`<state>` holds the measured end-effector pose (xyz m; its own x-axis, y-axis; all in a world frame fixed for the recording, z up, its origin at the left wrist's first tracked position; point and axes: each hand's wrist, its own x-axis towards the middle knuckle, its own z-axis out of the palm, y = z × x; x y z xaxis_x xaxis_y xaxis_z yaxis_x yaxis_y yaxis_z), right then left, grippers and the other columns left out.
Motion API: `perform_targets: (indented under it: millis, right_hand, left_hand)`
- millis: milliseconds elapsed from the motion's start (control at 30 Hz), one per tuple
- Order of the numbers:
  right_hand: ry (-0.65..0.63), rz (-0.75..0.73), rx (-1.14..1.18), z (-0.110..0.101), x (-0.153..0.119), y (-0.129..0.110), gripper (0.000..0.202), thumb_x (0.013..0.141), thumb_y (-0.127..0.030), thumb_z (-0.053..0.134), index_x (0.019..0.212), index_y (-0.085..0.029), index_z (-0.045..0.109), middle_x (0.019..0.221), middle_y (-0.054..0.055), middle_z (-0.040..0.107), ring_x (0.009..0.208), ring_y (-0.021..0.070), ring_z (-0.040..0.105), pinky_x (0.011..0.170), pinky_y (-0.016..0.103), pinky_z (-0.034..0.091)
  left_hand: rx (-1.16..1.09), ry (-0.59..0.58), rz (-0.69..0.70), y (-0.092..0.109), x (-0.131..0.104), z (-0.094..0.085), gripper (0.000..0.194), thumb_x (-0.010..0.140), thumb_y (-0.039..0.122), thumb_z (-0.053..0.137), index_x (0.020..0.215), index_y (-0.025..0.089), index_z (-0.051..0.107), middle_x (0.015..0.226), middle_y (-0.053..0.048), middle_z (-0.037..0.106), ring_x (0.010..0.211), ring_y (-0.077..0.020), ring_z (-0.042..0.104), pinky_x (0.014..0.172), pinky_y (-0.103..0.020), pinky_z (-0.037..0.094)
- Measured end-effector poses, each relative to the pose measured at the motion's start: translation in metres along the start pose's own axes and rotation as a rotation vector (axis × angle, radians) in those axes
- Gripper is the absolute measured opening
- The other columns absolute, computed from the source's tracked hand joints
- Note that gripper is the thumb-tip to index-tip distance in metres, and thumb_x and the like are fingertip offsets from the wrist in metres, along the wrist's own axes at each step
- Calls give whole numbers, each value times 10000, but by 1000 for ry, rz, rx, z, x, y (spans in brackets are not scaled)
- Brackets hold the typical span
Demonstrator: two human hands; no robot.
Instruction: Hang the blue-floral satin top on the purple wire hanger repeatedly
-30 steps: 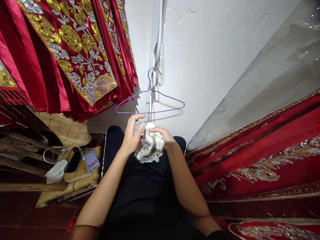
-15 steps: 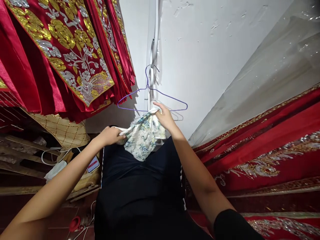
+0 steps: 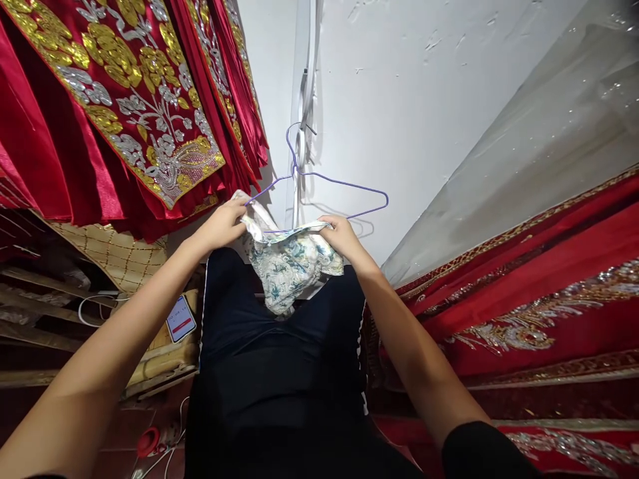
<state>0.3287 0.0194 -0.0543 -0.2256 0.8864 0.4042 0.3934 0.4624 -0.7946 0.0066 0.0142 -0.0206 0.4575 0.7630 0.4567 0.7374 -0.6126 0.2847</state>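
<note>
A purple wire hanger [image 3: 344,181] hangs by its hook at a white upright against the wall. My left hand [image 3: 223,225] grips a floral garment [image 3: 292,269] in white, green and blue near the hanger's left end, where the cloth covers that end. The garment's right upper edge is pinched in my right hand [image 3: 342,238], just below the hanger's bottom bar. The hanger's right end is bare. The cloth hangs down in front of dark blue fabric [image 3: 234,313].
Red embroidered garments [image 3: 164,133] hang at the upper left, and red beaded fabric [image 3: 524,319] with sheer white cloth [image 3: 499,173] is on the right. A phone [image 3: 180,319] lies on a wooden rack [image 3: 164,369] at the left. Cables and a red object [image 3: 148,441] are on the floor.
My left hand has moved up and right with its side of the garment, onto the hanger's left end. My right hand is slightly lower and farther right. The hanger has shifted a little.
</note>
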Motion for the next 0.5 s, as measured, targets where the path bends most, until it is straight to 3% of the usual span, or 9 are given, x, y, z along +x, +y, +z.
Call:
perform_targets:
  millis: [100, 167, 233, 333, 500]
  right_hand:
    - [-43, -13, 52, 6, -9, -5, 242, 767, -247, 571, 886, -175, 769, 843, 27, 725, 780, 191, 618, 704, 283, 443]
    - [23, -59, 78, 4, -15, -6, 373, 758, -210, 562, 1075, -188, 757, 1003, 52, 744, 857, 199, 642, 738, 294, 471]
    - [215, -98, 53, -7, -21, -5, 561, 753, -188, 564, 1308, -198, 643, 1063, 72, 735, 832, 191, 639, 720, 308, 485]
    - [482, -66, -97, -32, -29, -1, 755, 781, -213, 589, 1509, -175, 392, 926, 73, 718, 653, 180, 575, 632, 335, 471]
    - [545, -3, -304, -58, -37, 2, 802, 844, -268, 559, 1574, -188, 236, 924, 97, 706, 639, 207, 583, 638, 383, 479]
  left_hand:
    - [-112, 165, 44, 22, 19, -2, 379, 744, 101, 465, 1096, 165, 590, 1179, -122, 650, 1121, -258, 599, 1030, -404, 459]
    - [-134, 199, 46, 26, 28, -4, 560, 719, 44, 435, 1261, 149, 533, 1151, -107, 663, 1084, -229, 615, 1007, -369, 463]
    - [-102, 181, 62, 23, 32, -8, 578, 710, 35, 431, 1266, 135, 557, 1152, -107, 673, 1083, -233, 621, 1003, -358, 461]
    - [-53, 132, 92, 16, 35, -16, 496, 732, 53, 441, 1185, 132, 626, 1162, -113, 674, 1089, -251, 622, 995, -361, 466]
    - [-3, 65, 114, 20, 38, -25, 446, 739, 43, 436, 1104, 138, 675, 1063, -111, 615, 1026, -247, 604, 957, -378, 482]
